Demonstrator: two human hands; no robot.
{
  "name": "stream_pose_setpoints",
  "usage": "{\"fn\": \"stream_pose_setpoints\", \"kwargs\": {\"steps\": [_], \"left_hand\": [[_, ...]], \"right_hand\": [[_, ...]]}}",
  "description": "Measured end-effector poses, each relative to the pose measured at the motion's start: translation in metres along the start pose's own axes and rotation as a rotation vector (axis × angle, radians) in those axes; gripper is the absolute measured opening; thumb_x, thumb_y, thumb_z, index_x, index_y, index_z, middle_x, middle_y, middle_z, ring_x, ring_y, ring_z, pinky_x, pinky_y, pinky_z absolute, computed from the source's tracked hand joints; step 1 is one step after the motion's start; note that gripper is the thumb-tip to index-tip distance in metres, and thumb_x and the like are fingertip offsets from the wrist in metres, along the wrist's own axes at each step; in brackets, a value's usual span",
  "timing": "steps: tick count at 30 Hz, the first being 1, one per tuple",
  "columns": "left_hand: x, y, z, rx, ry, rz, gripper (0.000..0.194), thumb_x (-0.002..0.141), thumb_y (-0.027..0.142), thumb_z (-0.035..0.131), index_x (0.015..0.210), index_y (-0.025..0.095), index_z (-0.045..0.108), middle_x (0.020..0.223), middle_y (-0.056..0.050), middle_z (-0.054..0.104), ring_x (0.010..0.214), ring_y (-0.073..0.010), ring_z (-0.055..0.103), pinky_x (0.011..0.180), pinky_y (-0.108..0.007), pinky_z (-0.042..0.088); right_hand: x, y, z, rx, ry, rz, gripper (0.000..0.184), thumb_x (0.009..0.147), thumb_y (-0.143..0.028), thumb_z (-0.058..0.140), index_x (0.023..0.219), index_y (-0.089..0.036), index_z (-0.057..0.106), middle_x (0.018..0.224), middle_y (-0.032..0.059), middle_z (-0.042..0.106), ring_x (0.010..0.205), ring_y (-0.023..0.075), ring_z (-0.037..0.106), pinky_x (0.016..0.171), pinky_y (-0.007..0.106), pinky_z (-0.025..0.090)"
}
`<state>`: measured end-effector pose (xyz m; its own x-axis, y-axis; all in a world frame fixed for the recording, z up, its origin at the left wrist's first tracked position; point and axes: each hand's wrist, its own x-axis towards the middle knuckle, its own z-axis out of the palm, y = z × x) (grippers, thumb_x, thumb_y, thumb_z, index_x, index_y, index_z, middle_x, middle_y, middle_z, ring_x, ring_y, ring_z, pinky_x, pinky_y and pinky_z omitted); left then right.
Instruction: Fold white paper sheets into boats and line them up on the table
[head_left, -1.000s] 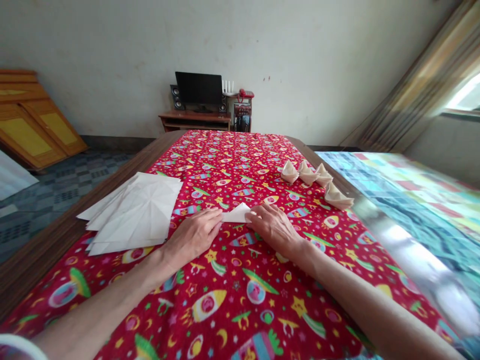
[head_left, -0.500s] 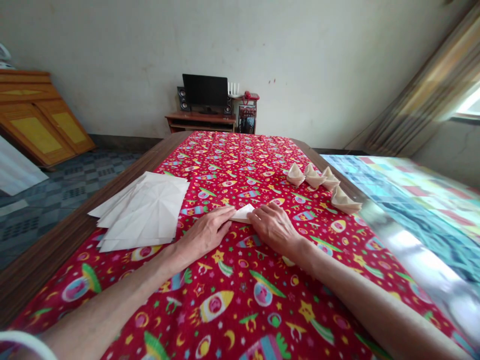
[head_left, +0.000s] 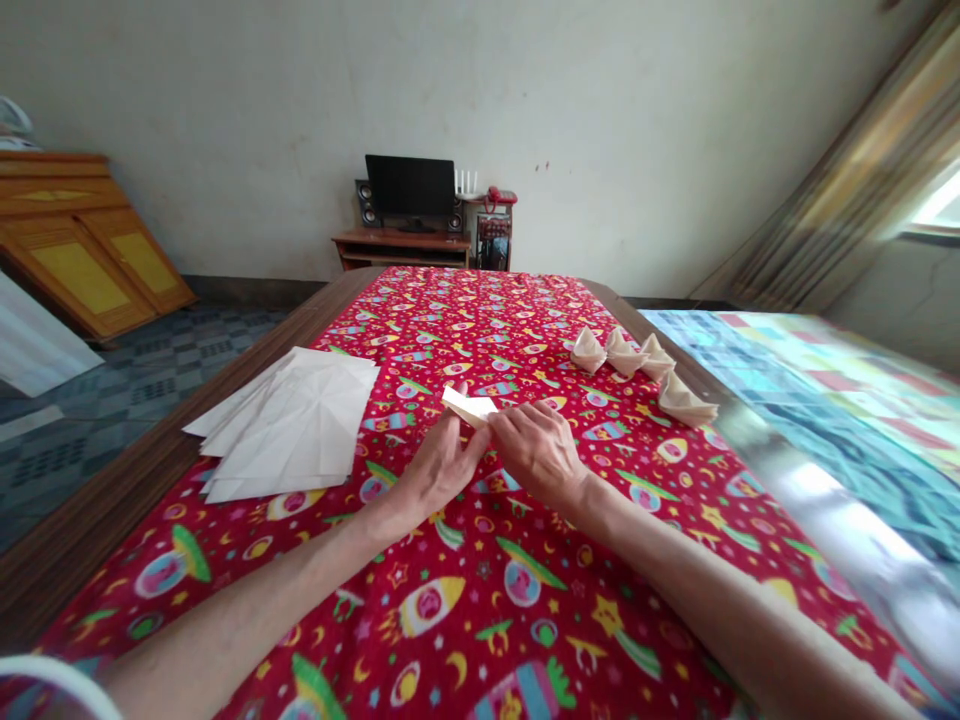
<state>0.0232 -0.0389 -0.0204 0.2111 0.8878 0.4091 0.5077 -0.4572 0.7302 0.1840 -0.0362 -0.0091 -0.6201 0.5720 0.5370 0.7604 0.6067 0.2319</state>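
Note:
Between my hands is a small piece of folded white paper [head_left: 469, 404], tilted up off the tablecloth. My left hand [head_left: 442, 455] grips its left part from below, thumb on the near side and fingers behind. The fingers of my right hand [head_left: 541, 445] close on its right end and partly cover it. To the left lies a fanned stack of creased white paper sheets [head_left: 300, 425]. Several folded paper boat-like shapes [head_left: 589, 350] stand at the right edge of the cloth.
A red patterned tablecloth [head_left: 450, 620] covers most of the long brown table [head_left: 90, 530]. Beyond its far end stand a low desk with a monitor [head_left: 411, 187] and a red telephone [head_left: 499, 196]. A wooden cabinet [head_left: 82, 240] is at left, a patterned bed-like surface [head_left: 810, 400] at right.
The folded paper has come up from lying flat on the cloth and is now tilted. My left hand has turned, its thumb now near the paper's lower edge; my right hand moved slightly left.

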Motion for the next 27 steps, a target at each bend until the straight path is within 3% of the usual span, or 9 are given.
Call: {"fn": "stream_pose_setpoints", "kwargs": {"steps": [3, 6, 9, 12, 17, 23, 27], "left_hand": [[0.003, 0.005, 0.000, 0.057, 0.023, -0.045, 0.035, 0.090, 0.024, 0.040, 0.121, 0.013, 0.051, 0.096, -0.009, 0.069, 0.090, -0.0200, 0.066, 0.082, -0.034, 0.054], [0.005, 0.004, -0.001, 0.107, 0.072, -0.034, 0.035, 0.085, 0.018, 0.043, 0.118, 0.013, 0.053, 0.097, -0.010, 0.069, 0.085, -0.0203, 0.066, 0.076, -0.032, 0.054], [0.004, 0.004, 0.000, 0.134, 0.072, 0.004, 0.040, 0.080, 0.015, 0.047, 0.119, 0.015, 0.054, 0.096, -0.009, 0.070, 0.082, -0.0206, 0.066, 0.074, -0.031, 0.054], [0.002, 0.007, 0.001, 0.144, 0.064, 0.039, 0.045, 0.076, 0.013, 0.050, 0.120, 0.015, 0.053, 0.089, -0.006, 0.069, 0.078, -0.0195, 0.065, 0.071, -0.029, 0.052], [0.004, 0.005, -0.006, 0.136, 0.069, 0.038, 0.050, 0.077, 0.012, 0.050, 0.127, 0.017, 0.051, 0.062, 0.005, 0.056, 0.054, -0.0104, 0.052, 0.057, -0.021, 0.045], [0.008, -0.009, -0.008, 0.142, 0.105, 0.135, 0.024, 0.078, 0.013, 0.054, 0.099, 0.018, 0.066, 0.075, 0.001, 0.054, 0.064, -0.0106, 0.053, 0.060, -0.021, 0.046], [0.009, -0.017, -0.005, 0.131, 0.071, 0.153, 0.012, 0.080, 0.017, 0.057, 0.087, 0.017, 0.067, 0.078, 0.000, 0.053, 0.067, -0.0110, 0.054, 0.060, -0.021, 0.047]], "right_hand": [[-0.001, -0.004, -0.001, 0.041, 0.023, 0.022, 0.025, 0.094, -0.021, 0.038, 0.077, -0.017, 0.055, 0.068, 0.0014, 0.059, 0.063, 0.0134, 0.046, 0.063, 0.030, 0.025], [-0.001, -0.006, -0.003, 0.050, 0.031, 0.103, 0.027, 0.094, -0.024, 0.037, 0.076, -0.018, 0.056, 0.065, 0.0008, 0.059, 0.060, 0.0125, 0.047, 0.060, 0.029, 0.024], [0.002, -0.007, -0.006, 0.038, 0.033, 0.213, 0.022, 0.092, -0.032, 0.041, 0.092, -0.018, 0.058, 0.069, 0.0025, 0.063, 0.062, 0.0135, 0.051, 0.058, 0.029, 0.023], [0.005, -0.007, -0.007, 0.026, -0.030, 0.253, 0.026, 0.090, -0.034, 0.041, 0.104, -0.017, 0.056, 0.069, 0.0033, 0.064, 0.061, 0.0146, 0.054, 0.055, 0.028, 0.021], [0.004, 0.002, -0.011, 0.085, -0.159, 0.400, 0.020, 0.088, -0.026, 0.042, 0.094, -0.019, 0.060, 0.069, 0.0032, 0.067, 0.059, 0.0144, 0.057, 0.052, 0.026, 0.021], [-0.005, 0.001, -0.004, 0.447, -0.094, 0.421, 0.024, 0.086, -0.020, 0.041, 0.098, -0.018, 0.061, 0.069, 0.0007, 0.066, 0.056, 0.0110, 0.055, 0.054, 0.020, 0.031], [-0.009, -0.002, 0.006, 0.519, -0.110, 0.447, 0.025, 0.084, -0.020, 0.042, 0.095, -0.020, 0.065, 0.069, 0.0001, 0.067, 0.055, 0.0102, 0.054, 0.053, 0.020, 0.031]]}}
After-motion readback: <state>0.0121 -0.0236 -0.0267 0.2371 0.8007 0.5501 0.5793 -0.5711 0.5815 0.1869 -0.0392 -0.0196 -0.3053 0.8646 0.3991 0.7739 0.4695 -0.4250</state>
